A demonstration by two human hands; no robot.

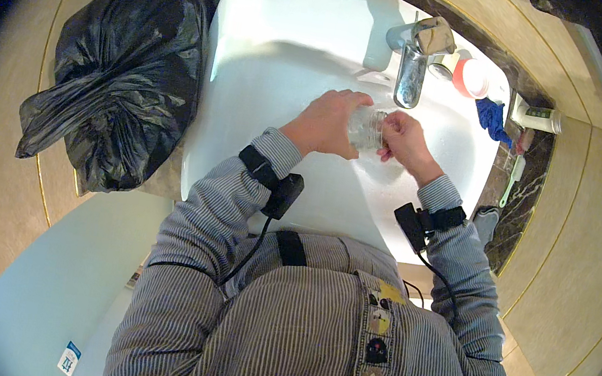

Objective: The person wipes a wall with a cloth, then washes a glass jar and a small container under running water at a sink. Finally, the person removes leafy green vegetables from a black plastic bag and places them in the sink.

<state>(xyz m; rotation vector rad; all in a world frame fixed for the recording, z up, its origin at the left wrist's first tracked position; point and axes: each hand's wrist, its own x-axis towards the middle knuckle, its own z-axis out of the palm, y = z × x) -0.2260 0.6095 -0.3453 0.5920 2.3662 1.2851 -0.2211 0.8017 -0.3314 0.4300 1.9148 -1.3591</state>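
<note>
Over the white washbasin (pixel 268 91), my left hand (pixel 330 123) grips a clear jar (pixel 362 129) that lies on its side, its threaded mouth facing right. The fingers of my right hand (pixel 405 142) are bent at the jar's mouth; whether they reach inside or hold something small cannot be told. Just above my right hand is the metal faucet (pixel 410 76), with no water stream visible.
A large black plastic bag (pixel 139 67) stands left of the basin. Along the right rim are a red and white container (pixel 471 78), a dark blue cloth (pixel 492 120), a white bottle (pixel 538 119), a green-handled brush (pixel 511 180) and a grey cloth (pixel 484 225).
</note>
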